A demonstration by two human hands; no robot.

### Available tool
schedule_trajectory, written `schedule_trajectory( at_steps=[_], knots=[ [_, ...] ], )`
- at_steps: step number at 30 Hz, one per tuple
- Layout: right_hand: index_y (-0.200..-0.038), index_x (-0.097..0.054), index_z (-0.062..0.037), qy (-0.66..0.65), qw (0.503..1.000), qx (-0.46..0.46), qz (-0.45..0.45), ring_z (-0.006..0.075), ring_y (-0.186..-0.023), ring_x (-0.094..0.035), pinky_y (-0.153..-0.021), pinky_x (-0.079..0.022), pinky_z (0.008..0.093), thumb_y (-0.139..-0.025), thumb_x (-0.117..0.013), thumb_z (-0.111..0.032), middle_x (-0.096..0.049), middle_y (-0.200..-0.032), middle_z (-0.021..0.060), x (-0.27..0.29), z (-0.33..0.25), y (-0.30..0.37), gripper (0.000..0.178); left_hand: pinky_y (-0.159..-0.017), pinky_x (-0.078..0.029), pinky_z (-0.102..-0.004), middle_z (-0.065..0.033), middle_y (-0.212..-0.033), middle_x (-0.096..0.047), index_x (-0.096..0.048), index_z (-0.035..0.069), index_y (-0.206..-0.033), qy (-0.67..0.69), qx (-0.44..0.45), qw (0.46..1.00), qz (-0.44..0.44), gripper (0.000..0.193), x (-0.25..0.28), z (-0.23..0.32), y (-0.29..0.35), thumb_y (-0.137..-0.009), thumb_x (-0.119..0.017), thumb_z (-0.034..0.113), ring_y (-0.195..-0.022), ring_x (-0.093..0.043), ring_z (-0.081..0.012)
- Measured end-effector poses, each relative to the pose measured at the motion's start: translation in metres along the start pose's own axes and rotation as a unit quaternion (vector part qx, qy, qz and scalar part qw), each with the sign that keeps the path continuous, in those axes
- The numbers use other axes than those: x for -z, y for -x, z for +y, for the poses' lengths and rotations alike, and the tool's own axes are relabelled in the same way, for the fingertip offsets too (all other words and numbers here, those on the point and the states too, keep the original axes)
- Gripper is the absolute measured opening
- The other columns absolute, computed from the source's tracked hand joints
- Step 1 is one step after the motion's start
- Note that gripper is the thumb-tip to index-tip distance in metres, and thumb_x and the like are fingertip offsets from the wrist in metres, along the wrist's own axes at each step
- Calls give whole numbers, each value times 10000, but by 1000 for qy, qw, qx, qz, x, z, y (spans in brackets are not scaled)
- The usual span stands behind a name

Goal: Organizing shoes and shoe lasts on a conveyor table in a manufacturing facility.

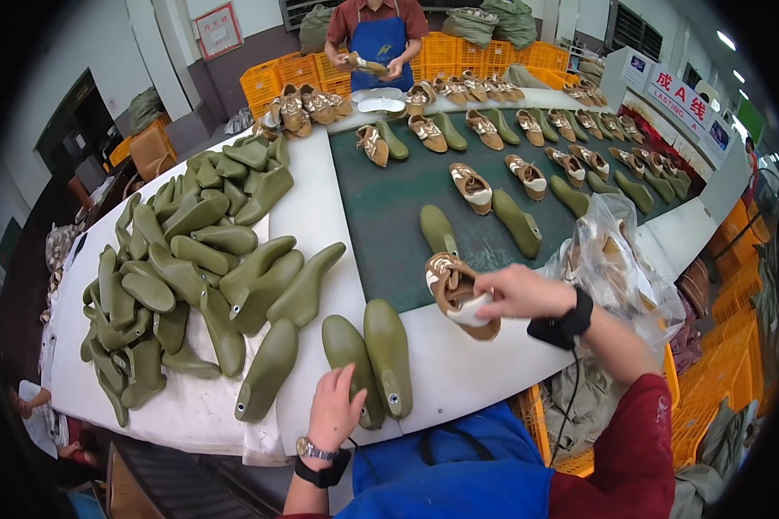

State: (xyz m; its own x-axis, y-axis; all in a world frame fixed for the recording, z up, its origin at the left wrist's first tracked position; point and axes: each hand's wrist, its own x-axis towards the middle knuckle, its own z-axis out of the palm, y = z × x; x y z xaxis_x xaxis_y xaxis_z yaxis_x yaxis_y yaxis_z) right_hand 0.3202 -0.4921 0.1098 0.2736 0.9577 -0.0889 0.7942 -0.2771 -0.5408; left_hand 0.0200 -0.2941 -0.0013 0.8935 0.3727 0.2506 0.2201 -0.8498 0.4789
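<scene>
My right hand point(524, 292) is closed on the white heel of a brown and white shoe point(448, 281), its thumb at the opening. The shoe's toe points away, over the near edge of the dark green belt point(381, 229). At the front of the white table, my left hand point(333, 408) has its fingers apart beside the near end of a green shoe last point(346, 346); whether they touch it I cannot tell. A second green last point(385, 346) stands right beside that one. Another green last point(268, 372) lies just to the left.
A large heap of green lasts point(182, 251) covers the left white tabletop. Rows of shoes and lasts line the belt. A clear plastic bag of shoes point(610, 251) sits at right. Orange crates point(710, 363) stand beyond it. Across the table, a person point(376, 43) holds a shoe.
</scene>
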Motion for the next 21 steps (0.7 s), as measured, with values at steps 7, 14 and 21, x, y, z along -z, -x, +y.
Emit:
schedule_trajectory(
  at_steps=[7,14,21],
  knots=[
    [-1015,-595,-36,-91,986,-136,-42,172,-645,-631,-585,-507,294,-778,-672,-233,-641,-781,98,11,46,-140,317,-1036,-318,-484,-203,-1235,-485,-547,3,-1127,83,48,994,47,372,-38,-21,-1,-786,-634,124,-1189,-397,-449],
    [-1074,-585,-98,-16,971,-155,180,355,-938,-618,-811,-485,420,-778,-627,-123,-649,-952,193,-72,127,-243,300,-1037,-321,-485,-199,-1234,-498,-592,30,-1025,120,86,988,46,257,-46,-23,2,-768,-581,39,-1219,-385,-451],
    [-1259,-488,-115,-58,960,-213,173,357,-1012,-589,-851,-469,441,-840,-512,-99,-617,-1082,212,-99,134,-245,420,-1057,-297,-473,-198,-1223,-509,-583,17,-964,125,103,984,71,212,-46,-11,-2,-753,-571,30,-1236,-386,-434]
  ],
)
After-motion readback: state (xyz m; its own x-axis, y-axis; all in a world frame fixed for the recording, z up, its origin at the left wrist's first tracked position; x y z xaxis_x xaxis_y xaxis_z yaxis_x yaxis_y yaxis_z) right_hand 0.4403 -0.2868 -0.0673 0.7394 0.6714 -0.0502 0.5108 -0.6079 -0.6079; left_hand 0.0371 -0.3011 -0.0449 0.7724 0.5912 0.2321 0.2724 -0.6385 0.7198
